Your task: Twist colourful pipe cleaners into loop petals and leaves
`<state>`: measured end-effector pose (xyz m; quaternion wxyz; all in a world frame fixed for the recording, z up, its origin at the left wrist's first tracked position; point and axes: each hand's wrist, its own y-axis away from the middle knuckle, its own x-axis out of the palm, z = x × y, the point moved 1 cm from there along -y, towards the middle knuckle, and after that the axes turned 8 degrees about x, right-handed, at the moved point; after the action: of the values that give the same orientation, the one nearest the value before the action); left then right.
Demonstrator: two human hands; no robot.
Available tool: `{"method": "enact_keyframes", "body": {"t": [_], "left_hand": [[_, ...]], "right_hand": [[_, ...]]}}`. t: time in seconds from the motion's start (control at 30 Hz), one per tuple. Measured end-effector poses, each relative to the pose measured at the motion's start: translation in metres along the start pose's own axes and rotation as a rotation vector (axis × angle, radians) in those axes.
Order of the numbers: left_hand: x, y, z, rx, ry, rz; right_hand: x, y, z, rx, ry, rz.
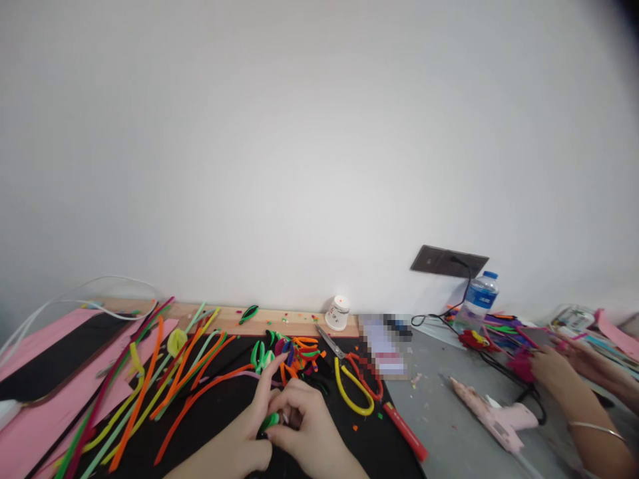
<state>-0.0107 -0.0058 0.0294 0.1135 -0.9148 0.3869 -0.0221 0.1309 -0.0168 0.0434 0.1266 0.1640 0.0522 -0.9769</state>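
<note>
Near the bottom middle, my left hand (249,426) and my right hand (307,422) meet over a black mat (219,416). Between them is a small green and black pipe cleaner piece (270,422), partly covered by fingers. The left index finger points up while its other fingers curl in by the piece. My right hand pinches with bent fingers at the same piece. Just beyond the hands lies a pile of bent pipe cleaner loops (304,352) in orange, green and blue. Scissors (349,376) with yellow and red handles rest to the right.
Loose long pipe cleaners (144,386) spread on the left beside a dark phone (60,352) on pink sheets. An upturned paper cup (337,314) stands by the wall. On the right are a red-handled tool (405,432), a glue gun (494,412), a water bottle (478,299) and another person's hands (552,372).
</note>
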Motion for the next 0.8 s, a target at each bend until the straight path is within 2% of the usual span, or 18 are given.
{"method": "enact_keyframes", "body": {"t": [0.2, 0.33, 0.53, 0.7, 0.8], "left_hand": [[0.0, 0.001, -0.003, -0.049, 0.092, -0.023], [0.0, 0.001, -0.004, -0.107, 0.112, -0.046], [0.0, 0.0, 0.001, -0.078, 0.063, -0.023], [0.001, 0.001, -0.002, -0.062, 0.023, -0.022], [0.003, 0.003, -0.01, -0.089, -0.008, -0.065]], "right_hand": [[-0.001, 0.002, 0.009, -0.126, 0.091, 0.007], [0.0, 0.004, 0.012, -0.149, 0.093, 0.026], [0.002, 0.004, 0.007, -0.121, 0.091, 0.059], [0.001, 0.003, 0.006, -0.082, 0.135, -0.004], [-0.002, 0.004, 0.007, -0.051, 0.144, -0.044]]}}
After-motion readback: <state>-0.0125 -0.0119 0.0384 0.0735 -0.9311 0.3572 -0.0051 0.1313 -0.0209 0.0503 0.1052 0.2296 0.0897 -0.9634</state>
